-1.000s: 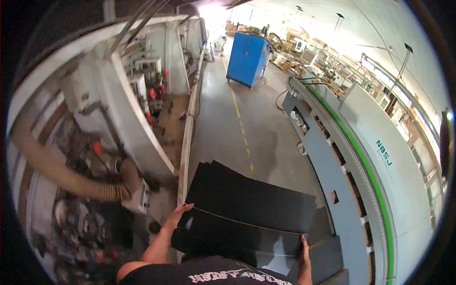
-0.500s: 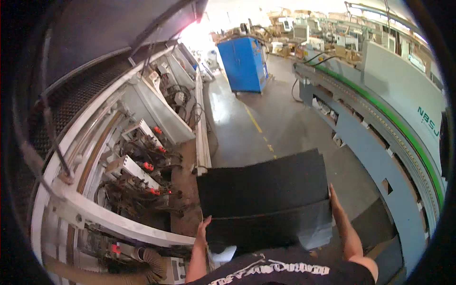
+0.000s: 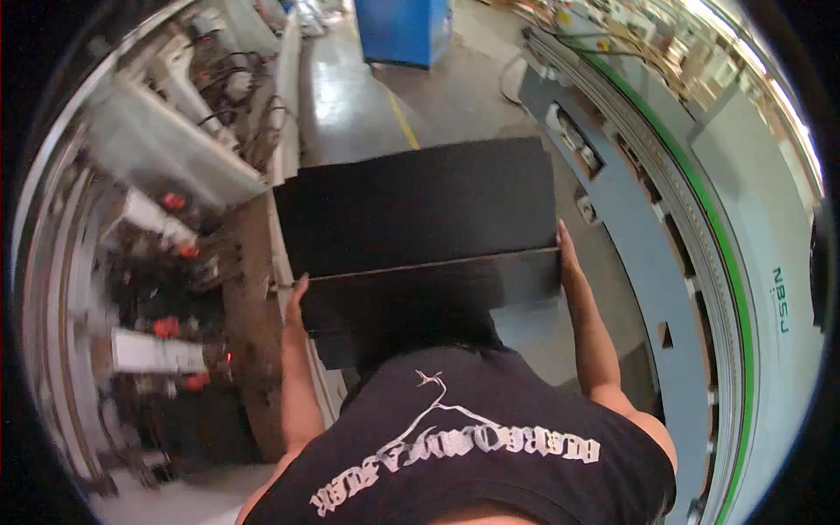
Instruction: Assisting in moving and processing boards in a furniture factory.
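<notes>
A wide black panel [image 3: 420,210] with a matte top lies in front of me, level with my waist. Its near edge shows as a thin brown line, and below it a darker, glossier black face [image 3: 402,306] drops toward my body. Whether this is one piece or several stacked boards, I cannot tell. My left hand [image 3: 297,299] grips the left side at the near corner, and my right hand [image 3: 568,248] holds the opposite side. Both sets of fingers wrap partly out of sight behind the edges.
On the left stands a machine with white brackets [image 3: 157,350], red fittings and a pale rail [image 3: 287,105]. To the right runs a long grey machine bed [image 3: 647,262] with a green strip. A blue cabinet [image 3: 398,31] stands ahead on the grey floor [image 3: 350,105], beside a yellow line.
My view has tilted downward, so the blue cabinet and the panel sit higher in the picture, and more of my shirt shows. Both hands keep their hold on the panel's sides.
</notes>
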A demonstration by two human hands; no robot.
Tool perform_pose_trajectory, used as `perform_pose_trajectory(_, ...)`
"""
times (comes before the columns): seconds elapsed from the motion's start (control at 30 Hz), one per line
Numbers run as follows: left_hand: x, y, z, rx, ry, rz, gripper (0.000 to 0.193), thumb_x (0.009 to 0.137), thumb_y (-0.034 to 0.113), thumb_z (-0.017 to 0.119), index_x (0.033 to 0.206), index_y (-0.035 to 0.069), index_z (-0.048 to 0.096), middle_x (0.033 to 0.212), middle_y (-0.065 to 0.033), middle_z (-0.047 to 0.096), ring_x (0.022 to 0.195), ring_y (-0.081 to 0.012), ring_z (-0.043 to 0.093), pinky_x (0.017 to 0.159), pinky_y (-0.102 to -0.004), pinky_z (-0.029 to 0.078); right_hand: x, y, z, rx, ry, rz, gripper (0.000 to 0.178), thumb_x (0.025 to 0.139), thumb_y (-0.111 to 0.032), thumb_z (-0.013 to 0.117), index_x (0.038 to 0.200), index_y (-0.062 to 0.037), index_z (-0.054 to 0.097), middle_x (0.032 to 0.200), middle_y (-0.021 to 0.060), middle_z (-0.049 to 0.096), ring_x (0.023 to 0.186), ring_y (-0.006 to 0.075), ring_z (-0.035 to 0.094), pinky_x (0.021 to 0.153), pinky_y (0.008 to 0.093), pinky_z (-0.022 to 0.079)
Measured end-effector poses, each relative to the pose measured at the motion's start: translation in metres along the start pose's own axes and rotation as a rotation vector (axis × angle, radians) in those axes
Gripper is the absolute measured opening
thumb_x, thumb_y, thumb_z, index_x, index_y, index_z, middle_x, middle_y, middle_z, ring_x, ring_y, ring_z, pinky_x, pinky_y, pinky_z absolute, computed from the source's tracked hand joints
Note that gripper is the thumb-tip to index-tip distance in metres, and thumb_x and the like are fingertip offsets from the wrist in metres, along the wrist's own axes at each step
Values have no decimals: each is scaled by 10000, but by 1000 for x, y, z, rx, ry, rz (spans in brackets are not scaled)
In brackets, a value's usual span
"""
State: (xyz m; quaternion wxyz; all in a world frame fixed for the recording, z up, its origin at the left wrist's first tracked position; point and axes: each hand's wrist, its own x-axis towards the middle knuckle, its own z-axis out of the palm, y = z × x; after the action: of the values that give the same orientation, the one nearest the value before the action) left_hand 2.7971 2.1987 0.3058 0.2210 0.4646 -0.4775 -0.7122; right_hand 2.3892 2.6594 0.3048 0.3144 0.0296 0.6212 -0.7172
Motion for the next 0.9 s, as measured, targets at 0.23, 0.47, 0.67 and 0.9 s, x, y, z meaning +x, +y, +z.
perform_pose_trajectory(0.23,193,126,107,-67,-417,-80,623,883,493,706,1276,17,622,1224,-104,677,1102,-245,654,978,-347,509,160,-81,76,14,23,138,882,940,-727,397,1496,-44,443,1488,136,495,1324,285,497,1105,385,369)
perform_pose_trajectory(0.47,405,207,186,-27,-157,-66,628,867,493,722,1297,48,611,1226,-100,674,1102,-255,652,998,-388,503,402,-148,174,-18,160,-73,881,975,-713,317,1440,15,488,1360,199,595,1196,315,599,1069,400,414)
perform_pose_trajectory(0.67,564,280,209,-118,14,-50,681,839,484,748,1364,86,578,1311,-89,623,1190,-241,594,1038,-390,465,644,-241,270,-103,-76,72,900,954,-744,323,1398,6,544,1263,180,661,1147,319,632,1045,410,439)
perform_pose_trajectory(0.9,794,331,209,-134,141,6,730,827,510,750,1383,72,574,1361,-86,593,1238,-225,561,1062,-372,424,907,-302,438,-177,-185,80,920,928,-765,364,1430,-10,521,1435,141,556,1281,286,547,1119,403,368)
